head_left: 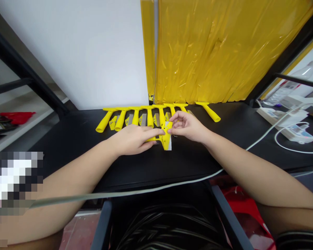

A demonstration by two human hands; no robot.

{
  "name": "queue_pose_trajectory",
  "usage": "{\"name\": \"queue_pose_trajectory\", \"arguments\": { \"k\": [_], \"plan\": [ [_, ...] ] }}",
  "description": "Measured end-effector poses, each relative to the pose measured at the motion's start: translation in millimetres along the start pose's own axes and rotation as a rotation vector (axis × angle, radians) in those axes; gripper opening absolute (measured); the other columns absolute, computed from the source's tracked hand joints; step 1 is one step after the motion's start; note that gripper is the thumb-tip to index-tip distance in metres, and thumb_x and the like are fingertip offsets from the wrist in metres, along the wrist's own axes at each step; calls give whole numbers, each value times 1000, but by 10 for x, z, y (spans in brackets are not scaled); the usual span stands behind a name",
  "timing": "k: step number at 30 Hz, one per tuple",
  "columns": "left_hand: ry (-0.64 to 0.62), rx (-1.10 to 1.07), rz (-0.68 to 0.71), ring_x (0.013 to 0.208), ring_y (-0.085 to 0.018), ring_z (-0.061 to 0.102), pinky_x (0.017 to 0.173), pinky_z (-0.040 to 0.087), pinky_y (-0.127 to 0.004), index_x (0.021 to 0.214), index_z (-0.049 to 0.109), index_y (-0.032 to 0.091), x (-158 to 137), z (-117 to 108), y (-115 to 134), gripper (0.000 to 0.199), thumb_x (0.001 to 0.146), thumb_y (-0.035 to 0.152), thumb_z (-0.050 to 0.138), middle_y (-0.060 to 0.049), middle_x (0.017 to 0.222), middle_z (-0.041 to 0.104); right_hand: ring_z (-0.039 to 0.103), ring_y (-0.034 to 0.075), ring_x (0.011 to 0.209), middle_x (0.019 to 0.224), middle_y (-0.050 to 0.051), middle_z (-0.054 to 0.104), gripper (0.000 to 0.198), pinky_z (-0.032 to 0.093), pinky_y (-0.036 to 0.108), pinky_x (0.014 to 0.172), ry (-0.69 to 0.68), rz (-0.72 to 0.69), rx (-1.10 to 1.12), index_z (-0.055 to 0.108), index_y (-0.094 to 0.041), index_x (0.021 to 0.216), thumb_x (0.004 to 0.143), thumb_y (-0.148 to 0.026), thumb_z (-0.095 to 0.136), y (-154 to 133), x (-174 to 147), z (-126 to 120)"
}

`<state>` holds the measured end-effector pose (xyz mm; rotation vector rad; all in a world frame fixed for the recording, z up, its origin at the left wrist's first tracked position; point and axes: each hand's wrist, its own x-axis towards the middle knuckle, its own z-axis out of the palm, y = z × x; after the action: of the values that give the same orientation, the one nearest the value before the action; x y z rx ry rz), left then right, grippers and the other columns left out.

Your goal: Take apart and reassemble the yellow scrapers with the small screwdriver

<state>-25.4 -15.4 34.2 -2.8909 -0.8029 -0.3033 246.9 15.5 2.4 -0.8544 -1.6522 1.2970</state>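
A yellow scraper (166,143) with a flat metal blade is held above the black table, its head pointing towards the right. My left hand (131,139) is closed round its handle, with the index finger and thumb reaching to the head. At the head's upper right edge, the thumb and curled fingers of my right hand (186,127) pinch the scraper; any small part between them is hidden. Behind both hands, several yellow scraper handles (104,121) stand in a row. Between them lie smaller yellow pieces with metal blades (143,119).
One more yellow handle (210,111) lies at the row's right end. A white panel (94,52) and yellow plastic sheeting (211,52) rise behind the table (135,173). A pale cable (156,188) crosses the front. Power strips (289,128) and a plastic bottle (292,83) are at right.
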Motion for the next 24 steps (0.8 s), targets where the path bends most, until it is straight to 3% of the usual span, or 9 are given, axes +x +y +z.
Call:
{"name": "queue_pose_trajectory", "arguments": {
  "k": [12, 24],
  "plan": [
    [25, -1, 36, 69, -14, 67, 60, 44, -26, 139, 66, 33, -12, -5, 5, 34, 107, 35, 52, 0, 97, 75, 62, 8, 63, 83, -3, 61, 49, 54, 23, 58, -37, -24, -100, 66, -17, 103, 67, -34, 95, -44, -20, 49],
    [59, 3, 51, 69, -14, 68, 57, 45, -27, 134, 68, 28, -9, -6, 3, 32, 106, 34, 54, 0, 94, 76, 67, 11, 63, 81, -6, 60, 54, 64, 27, 63, -25, 40, -1, 57, -22, 104, 69, -33, 96, -24, -14, 49]
  ]
}}
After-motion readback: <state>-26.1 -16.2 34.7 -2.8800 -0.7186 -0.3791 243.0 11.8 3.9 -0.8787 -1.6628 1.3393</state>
